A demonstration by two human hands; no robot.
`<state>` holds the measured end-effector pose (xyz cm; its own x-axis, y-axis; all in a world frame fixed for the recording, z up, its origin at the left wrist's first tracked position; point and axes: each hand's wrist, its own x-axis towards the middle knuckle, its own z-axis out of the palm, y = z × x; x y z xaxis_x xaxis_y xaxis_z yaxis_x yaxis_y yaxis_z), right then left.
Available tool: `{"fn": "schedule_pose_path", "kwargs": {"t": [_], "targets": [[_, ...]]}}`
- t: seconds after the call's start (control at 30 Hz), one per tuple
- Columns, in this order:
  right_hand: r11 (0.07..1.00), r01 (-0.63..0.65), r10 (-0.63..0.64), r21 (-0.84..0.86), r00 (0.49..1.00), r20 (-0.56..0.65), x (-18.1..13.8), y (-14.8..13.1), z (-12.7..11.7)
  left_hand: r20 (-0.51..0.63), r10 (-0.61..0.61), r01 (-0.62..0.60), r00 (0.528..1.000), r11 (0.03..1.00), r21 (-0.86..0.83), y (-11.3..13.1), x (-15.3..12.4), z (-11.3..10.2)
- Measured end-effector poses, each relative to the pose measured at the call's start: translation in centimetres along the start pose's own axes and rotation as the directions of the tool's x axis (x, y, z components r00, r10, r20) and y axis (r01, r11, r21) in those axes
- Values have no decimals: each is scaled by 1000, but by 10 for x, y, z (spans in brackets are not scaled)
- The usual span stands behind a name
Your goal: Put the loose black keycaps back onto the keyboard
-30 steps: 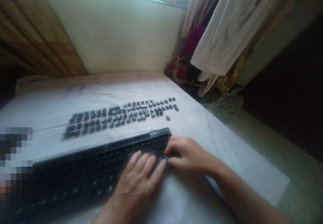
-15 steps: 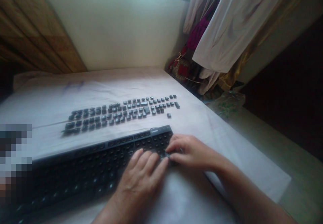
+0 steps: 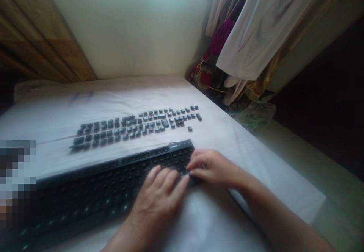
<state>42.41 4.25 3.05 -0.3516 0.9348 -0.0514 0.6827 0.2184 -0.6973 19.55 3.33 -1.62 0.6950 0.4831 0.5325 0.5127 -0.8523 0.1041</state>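
A black keyboard base [image 3: 93, 185] with its keycaps off lies on a white cloth, running from lower left to centre. My left hand [image 3: 159, 201] rests flat on its right part, fingers stretched out together. My right hand [image 3: 212, 168] sits at the keyboard's right end, fingers curled and pinched at its near right corner; what they hold is hidden. Beyond the keyboard, several loose black keycaps [image 3: 133, 127] lie in rows on the cloth, with one lone keycap [image 3: 190, 129] apart at the right.
The white cloth [image 3: 250, 157] covers a table whose right edge drops to a greenish floor [image 3: 313, 165]. Hanging clothes [image 3: 261, 36] and a red bag [image 3: 203, 74] crowd the back right. A cream wall and wooden panel [image 3: 42, 43] stand behind.
The view shifted slightly; both hands stay at the keyboard's right end, with the right fingers moving a little toward the corner.
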Motion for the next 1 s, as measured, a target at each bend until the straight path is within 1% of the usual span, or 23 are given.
{"fn": "schedule_pose_path", "kwargs": {"t": [0.17, 0.37, 0.57, 0.8, 1.0], "targets": [[1000, -1, 1, -5, 1000, -11, 0, 0, 1, -12, 16, -15, 1000, 1000, 19, 0, 1, 0], [999, 13, -13, -30, 1000, -10, -1, 1, 2, -12, 3, -3, 1000, 1000, 13, 0, 1, -1], [998, 33, -32, -62, 999, 8, -3, 1, 0, 46, 6, -7, 999, 1000, 27, -1, 0, -1], [997, 63, -65, -54, 997, -37, -3, 3, 2, 0, 7, -7, 1000, 1000, -3, 0, -1, -2], [999, 33, -34, -24, 999, -40, -3, 4, 3, 19, 8, -8, 1000, 1000, 7, 0, 1, -2]]}}
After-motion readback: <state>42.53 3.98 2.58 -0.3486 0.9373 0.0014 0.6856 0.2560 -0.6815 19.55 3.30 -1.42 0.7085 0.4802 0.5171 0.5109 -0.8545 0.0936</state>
